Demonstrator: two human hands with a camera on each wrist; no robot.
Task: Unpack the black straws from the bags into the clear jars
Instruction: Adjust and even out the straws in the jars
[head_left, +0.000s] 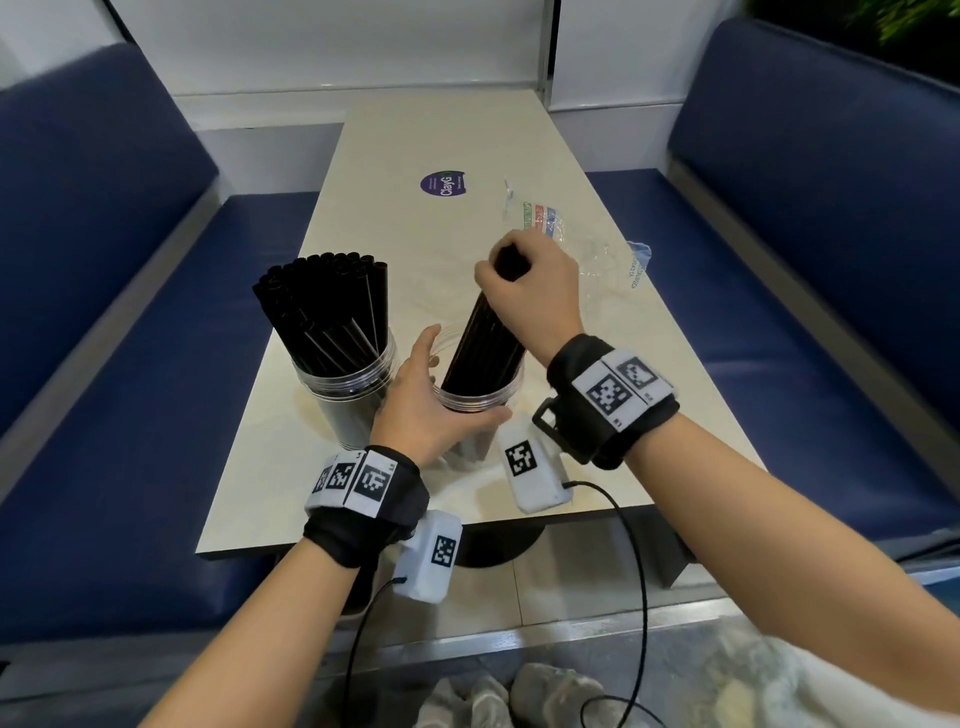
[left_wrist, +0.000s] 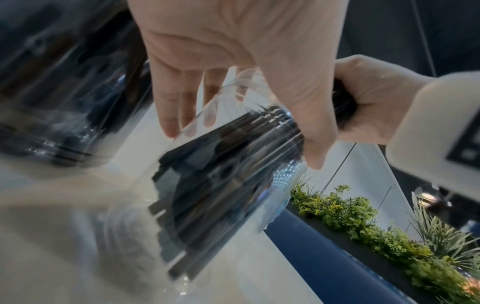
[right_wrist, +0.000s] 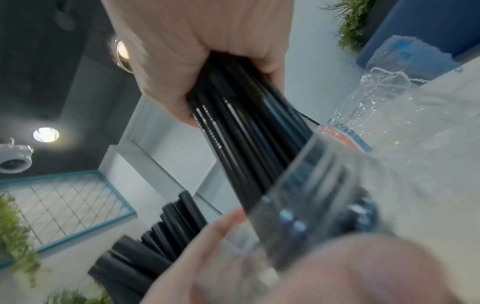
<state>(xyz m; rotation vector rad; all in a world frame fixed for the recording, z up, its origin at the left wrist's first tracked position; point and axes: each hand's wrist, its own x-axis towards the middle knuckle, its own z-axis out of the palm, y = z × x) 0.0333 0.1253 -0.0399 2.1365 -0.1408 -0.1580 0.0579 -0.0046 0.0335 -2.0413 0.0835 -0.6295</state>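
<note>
The right hand (head_left: 524, 283) has its grip curled tight round the top of a bundle of black plastic straws (head_left: 485, 343), whose lower ends stand tilted inside a clear round plastic jar (head_left: 480, 400) near the bench's (head_left: 415, 234) front edge. The left hand (head_left: 431, 400) wraps that jar's rim. Just left, a second clear jar (head_left: 345, 395) is packed with straws. Empty clear plastic bags (head_left: 587, 244) lie toward the right edge

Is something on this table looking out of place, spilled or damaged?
Nothing spilled or damaged. The right hand grips a tilted bundle of black straws entering the near jar, steadied by the left hand. Empty bags lie crumpled behind.
</note>
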